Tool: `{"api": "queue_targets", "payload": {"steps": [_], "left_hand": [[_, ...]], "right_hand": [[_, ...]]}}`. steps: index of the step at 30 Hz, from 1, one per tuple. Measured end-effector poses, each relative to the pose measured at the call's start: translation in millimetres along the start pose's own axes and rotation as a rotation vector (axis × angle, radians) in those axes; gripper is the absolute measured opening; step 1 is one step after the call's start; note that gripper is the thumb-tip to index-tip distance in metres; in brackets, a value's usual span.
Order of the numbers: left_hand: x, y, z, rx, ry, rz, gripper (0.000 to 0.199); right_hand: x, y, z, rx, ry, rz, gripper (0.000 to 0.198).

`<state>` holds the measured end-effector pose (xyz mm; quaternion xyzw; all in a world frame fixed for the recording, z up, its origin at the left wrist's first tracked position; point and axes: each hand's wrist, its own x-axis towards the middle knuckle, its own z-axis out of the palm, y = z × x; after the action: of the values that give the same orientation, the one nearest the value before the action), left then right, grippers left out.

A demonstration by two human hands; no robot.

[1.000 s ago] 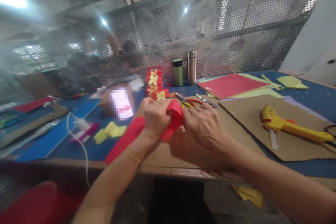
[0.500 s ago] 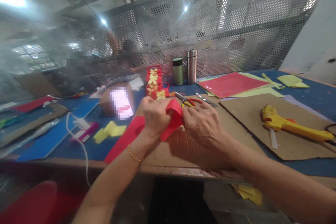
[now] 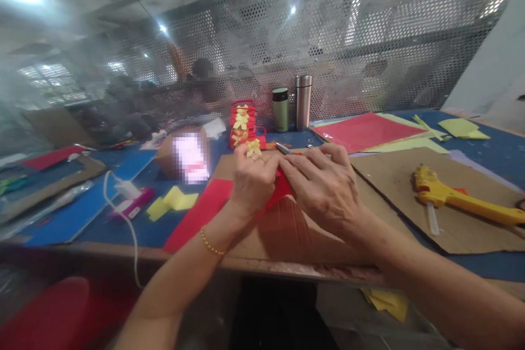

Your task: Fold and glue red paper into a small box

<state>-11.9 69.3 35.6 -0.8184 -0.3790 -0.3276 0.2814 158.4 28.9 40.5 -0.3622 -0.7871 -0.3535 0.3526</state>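
Note:
My left hand [image 3: 253,183] is closed, its bent fingers pinching a small piece of red paper [image 3: 282,187]. Against the same piece presses my right hand [image 3: 322,186], its fingers curled together over the right edge. Both hands nearly meet above a brown cardboard sheet [image 3: 262,249], and much of the red piece is hidden by them. Left of my left wrist lies a larger red sheet [image 3: 200,210]. Just beyond my fingers, pliers [image 3: 284,148] show only in part. Behind them sits a row of red folded pieces with yellow bows [image 3: 241,120].
A yellow glue gun [image 3: 447,191] lies on cardboard at the right. A green cup [image 3: 280,110] and a steel flask [image 3: 303,104] stand at the back. Leftward are yellow paper pieces [image 3: 174,199], a lit phone [image 3: 191,158] and a purple power strip [image 3: 137,203] with a white cable.
The red piece has been lowered and is now mostly covered. My right hand has moved over it, its fingers closer to the left hand, hiding most of the pliers.

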Motion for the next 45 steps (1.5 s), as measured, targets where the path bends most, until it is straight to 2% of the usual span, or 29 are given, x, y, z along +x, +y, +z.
{"api": "queue_targets", "payload": {"steps": [2, 6, 12, 16, 19, 22, 24, 26, 29, 31, 34, 38, 41, 45], "left_hand": [[1, 1, -1, -0.018, -0.008, -0.008, 0.032], [4, -4, -6, -0.162, -0.044, -0.071, 0.034], [6, -30, -4, -0.483, -0.038, -0.335, 0.028], [3, -43, 0, -0.868, -0.145, -0.556, 0.033], [0, -46, 2, -0.902, -0.241, -0.616, 0.031], [-2, -47, 3, -0.795, -0.345, -0.586, 0.026], [-2, -45, 1, -0.757, -0.389, -0.549, 0.025], [-1, -42, -1, -0.745, -0.408, -0.514, 0.025], [2, -35, -4, -0.724, -0.416, -0.466, 0.026], [3, -30, -4, -0.697, -0.435, -0.427, 0.029], [4, -21, -2, -0.714, -0.480, -0.354, 0.029], [5, -15, -2, -0.777, -0.504, -0.247, 0.026], [6, -13, -6, -0.827, -0.542, -0.301, 0.024], [8, -14, -15, -0.889, -0.562, -0.471, 0.032]], "right_hand": [[0, 2, 0, -0.028, 0.033, -0.001, 0.024], [-1, 15, 2, -0.044, 0.034, 0.117, 0.028], [-4, 42, 17, 0.094, 0.072, 0.263, 0.026], [-9, 53, 28, 0.257, -0.031, 0.397, 0.022], [-10, 57, 33, 0.355, -0.185, 0.468, 0.021], [-10, 56, 34, 0.353, -0.324, 0.439, 0.019], [-9, 54, 34, 0.277, -0.368, 0.395, 0.017], [-10, 52, 34, 0.189, -0.366, 0.365, 0.017], [-11, 49, 34, 0.128, -0.300, 0.331, 0.029], [-11, 47, 34, 0.154, -0.274, 0.260, 0.029], [-10, 43, 32, 0.278, -0.337, 0.111, 0.020], [-8, 38, 27, 0.416, -0.439, 0.056, 0.035], [-6, 37, 25, 0.443, -0.460, 0.070, 0.036], [-6, 40, 26, 0.408, -0.499, 0.084, 0.032]]}}
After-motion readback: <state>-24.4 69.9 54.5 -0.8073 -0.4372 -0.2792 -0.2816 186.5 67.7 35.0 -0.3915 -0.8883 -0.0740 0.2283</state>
